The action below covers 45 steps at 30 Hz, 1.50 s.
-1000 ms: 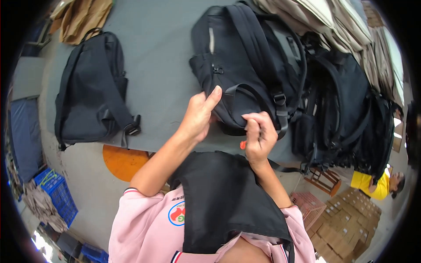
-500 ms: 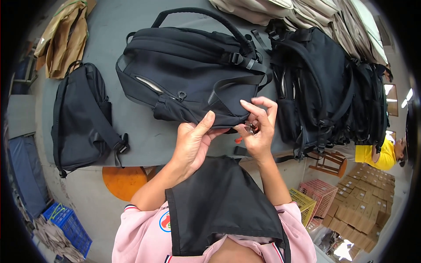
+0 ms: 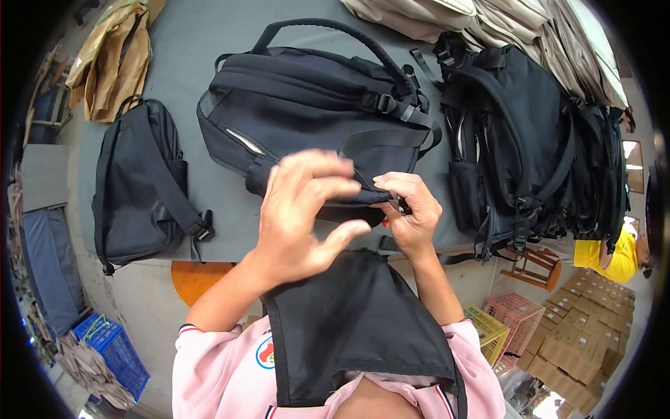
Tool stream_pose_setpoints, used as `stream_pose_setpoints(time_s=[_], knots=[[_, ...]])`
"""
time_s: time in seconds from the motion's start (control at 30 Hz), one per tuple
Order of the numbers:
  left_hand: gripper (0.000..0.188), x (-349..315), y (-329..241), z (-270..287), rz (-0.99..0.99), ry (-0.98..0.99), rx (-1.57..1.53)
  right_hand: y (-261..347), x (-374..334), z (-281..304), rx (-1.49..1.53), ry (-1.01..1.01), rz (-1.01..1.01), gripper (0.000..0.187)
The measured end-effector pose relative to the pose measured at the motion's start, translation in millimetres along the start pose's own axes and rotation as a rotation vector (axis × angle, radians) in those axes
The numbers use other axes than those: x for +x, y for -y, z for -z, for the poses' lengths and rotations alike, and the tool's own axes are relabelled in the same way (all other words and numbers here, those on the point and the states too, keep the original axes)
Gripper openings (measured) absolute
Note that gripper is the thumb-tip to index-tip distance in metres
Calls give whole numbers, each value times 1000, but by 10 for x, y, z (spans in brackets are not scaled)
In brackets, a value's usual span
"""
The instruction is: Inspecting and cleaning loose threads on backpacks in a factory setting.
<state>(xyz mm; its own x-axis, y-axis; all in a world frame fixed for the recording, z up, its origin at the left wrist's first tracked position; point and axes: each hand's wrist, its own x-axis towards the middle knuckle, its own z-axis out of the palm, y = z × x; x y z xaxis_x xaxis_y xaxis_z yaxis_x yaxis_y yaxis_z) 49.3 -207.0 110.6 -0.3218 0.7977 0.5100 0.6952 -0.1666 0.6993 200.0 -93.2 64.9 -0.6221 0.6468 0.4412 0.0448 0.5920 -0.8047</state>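
A black backpack (image 3: pixel 300 119) lies on its side on the grey table before me, its carry handle arching at the far side. My left hand (image 3: pixel 300 220) is raised over the backpack's near edge, fingers spread and slightly blurred, holding nothing. It hides part of that edge. With thumb and fingers my right hand (image 3: pixel 412 209) pinches the backpack's near right corner. A small dark metal piece (image 3: pixel 403 205) shows within the right hand, and a red bit (image 3: pixel 385 222) pokes out below; I cannot make out what kind of tool, if any, they belong to.
A smaller black sling bag (image 3: pixel 143 185) lies at the left, with brown paper (image 3: pixel 115 63) behind it. Several black backpacks (image 3: pixel 513 140) stand at the right, beige bags (image 3: pixel 502 31) beyond them. A round orange stool (image 3: pixel 199 279) is below the table edge. A person in yellow (image 3: pixel 607 258) is at far right.
My left hand has let go of the backpack's near edge and risen, fingers spreading. The right hand keeps its pinch at the corner, with its fingers now more closed.
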Motion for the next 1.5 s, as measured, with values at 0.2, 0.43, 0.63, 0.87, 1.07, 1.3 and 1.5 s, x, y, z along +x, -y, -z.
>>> stream_pose_setpoints(time_s=[0.2,0.43,0.63,0.87,1.07,1.3,1.5], knots=[[36,-141,330,-531,-127,-72,4,64,-20,31,-22,-35,-36,16],[28,-239,380,-773,-154,-156,-13,-14,-349,-100,286,-268,-371,14],[20,-282,373,-824,-250,-119,-15,100,-282,340,362,-38,-588,20],[15,-168,289,-848,-370,-47,17,262,142,611,-168,290,-326,14],[12,-179,262,-881,-385,-29,49,376,357,628,-405,551,-282,14],[13,-214,296,-961,-389,-58,71,381,191,567,-611,526,-191,18],[12,-182,278,-985,-367,-85,52,180,-38,615,-21,11,-541,9]])
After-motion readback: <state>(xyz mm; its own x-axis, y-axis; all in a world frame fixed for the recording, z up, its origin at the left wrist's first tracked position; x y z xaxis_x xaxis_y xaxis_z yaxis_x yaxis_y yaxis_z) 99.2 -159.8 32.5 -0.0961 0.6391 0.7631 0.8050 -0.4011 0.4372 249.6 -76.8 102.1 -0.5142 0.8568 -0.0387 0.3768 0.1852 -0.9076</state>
